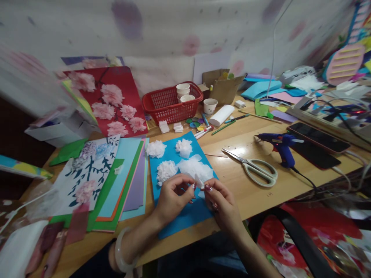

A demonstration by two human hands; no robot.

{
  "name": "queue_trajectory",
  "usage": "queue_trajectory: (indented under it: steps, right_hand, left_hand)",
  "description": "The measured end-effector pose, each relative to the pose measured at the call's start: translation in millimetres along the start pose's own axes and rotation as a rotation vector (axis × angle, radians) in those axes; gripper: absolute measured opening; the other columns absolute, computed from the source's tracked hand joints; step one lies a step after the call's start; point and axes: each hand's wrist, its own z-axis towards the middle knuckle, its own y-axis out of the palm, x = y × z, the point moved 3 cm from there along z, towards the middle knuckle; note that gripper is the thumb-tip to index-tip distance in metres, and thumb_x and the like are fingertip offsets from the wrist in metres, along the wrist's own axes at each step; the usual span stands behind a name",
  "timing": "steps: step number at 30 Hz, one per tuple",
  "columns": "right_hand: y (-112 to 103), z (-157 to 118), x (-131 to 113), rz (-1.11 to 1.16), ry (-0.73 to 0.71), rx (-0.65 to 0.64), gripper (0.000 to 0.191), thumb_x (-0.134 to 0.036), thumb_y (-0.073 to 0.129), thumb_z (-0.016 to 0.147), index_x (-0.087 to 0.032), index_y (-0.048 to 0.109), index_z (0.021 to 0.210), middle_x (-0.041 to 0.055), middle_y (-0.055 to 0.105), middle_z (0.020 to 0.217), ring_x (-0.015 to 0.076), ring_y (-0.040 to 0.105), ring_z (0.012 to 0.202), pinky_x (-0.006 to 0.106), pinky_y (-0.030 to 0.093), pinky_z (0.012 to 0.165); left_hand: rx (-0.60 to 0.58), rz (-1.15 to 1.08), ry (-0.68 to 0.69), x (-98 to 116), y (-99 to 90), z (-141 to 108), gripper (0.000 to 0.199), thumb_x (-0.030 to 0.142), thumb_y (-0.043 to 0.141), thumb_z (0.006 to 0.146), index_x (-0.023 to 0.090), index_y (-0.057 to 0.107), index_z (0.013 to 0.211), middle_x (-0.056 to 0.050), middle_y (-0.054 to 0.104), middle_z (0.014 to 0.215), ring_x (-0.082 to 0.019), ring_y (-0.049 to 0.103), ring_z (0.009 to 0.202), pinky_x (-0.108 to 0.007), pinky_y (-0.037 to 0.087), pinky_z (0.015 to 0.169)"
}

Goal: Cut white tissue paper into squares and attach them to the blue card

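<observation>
Over a blue sheet of card (185,216), my left hand (175,195) and my right hand (222,199) meet at the fingertips. Both pinch the near end of a piece of white tissue paper (197,168), whose loose layers fan out away from me. Three white tissue-paper flowers lie around it: one (167,171) just left of the tissue, one (155,149) at the card's far left corner, and one (183,148) farther back. Exactly what lies between the fingertips is partly hidden by the fingers.
Right of the card are scissors (252,168), a blue glue gun (279,146) and phones (320,137). Behind stand a red basket (171,110), a paper cup (210,106) and pens (204,132). Coloured paper sheets (133,193) and a red flower picture (118,81) are on the left.
</observation>
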Motion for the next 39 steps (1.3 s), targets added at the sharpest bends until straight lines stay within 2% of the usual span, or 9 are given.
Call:
queue_trajectory:
  steps: [3,9,21,33,36,39]
  right_hand:
    - [1,0,0,0.032,0.008,0.01,0.02,-0.036,0.068,0.081,-0.019,0.061,0.073,-0.0103,0.029,0.049,0.0071,0.018,0.044,0.021,0.017,0.042]
    - [3,0,-2,0.072,0.025,0.025,0.02,-0.036,0.068,0.08,-0.019,0.06,0.073,-0.0103,0.03,0.048,0.0065,0.019,0.044,0.02,0.016,0.042]
    - [6,1,-9,0.19,0.073,0.092,0.019,-0.032,0.071,0.072,-0.02,0.057,0.069,-0.0118,0.027,0.046,0.0054,0.015,0.042,0.018,0.013,0.04]
    - [2,3,-12,0.261,0.029,0.156,0.015,-0.03,0.068,0.069,-0.021,0.056,0.068,-0.0128,0.025,0.044,0.0053,0.012,0.04,0.017,0.015,0.037]
    - [2,3,-12,0.258,0.033,0.157,0.016,-0.031,0.069,0.069,-0.021,0.056,0.069,-0.0127,0.027,0.045,0.0051,0.012,0.04,0.017,0.014,0.037]
    - [3,3,-12,0.238,0.048,0.141,0.018,-0.031,0.071,0.069,-0.021,0.056,0.068,-0.0124,0.028,0.045,0.005,0.014,0.04,0.016,0.014,0.037]
  left_hand:
    - [-0.014,-0.052,-0.062,1,0.2,0,0.006,0.02,0.069,0.07,0.016,0.068,0.073,-0.001,0.066,0.07,-0.011,0.06,0.048,-0.023,0.054,0.046]
    - [-0.033,-0.072,-0.098,3,-2.3,1,0.011,0.025,0.068,0.071,0.017,0.061,0.073,0.003,0.059,0.054,-0.011,0.058,0.045,-0.024,0.052,0.047]
    - [-0.076,-0.136,-0.158,-8,-7.2,4,0.013,0.029,0.06,0.072,0.017,0.056,0.075,0.003,0.059,0.052,-0.012,0.058,0.048,-0.024,0.053,0.046]
    - [-0.007,-0.212,-0.186,-18,-13.3,10,0.013,0.03,0.054,0.077,0.017,0.052,0.078,0.004,0.056,0.059,-0.011,0.057,0.046,-0.02,0.05,0.038]
    - [-0.03,-0.217,-0.161,-14,-9.8,11,0.02,0.033,0.059,0.078,0.018,0.052,0.089,0.001,0.061,0.075,-0.009,0.057,0.048,-0.02,0.051,0.037]
    - [-0.083,-0.189,-0.108,-9,-4.8,10,0.04,0.033,0.068,0.075,0.02,0.05,0.108,-0.003,0.061,0.095,-0.009,0.06,0.053,-0.018,0.049,0.034]
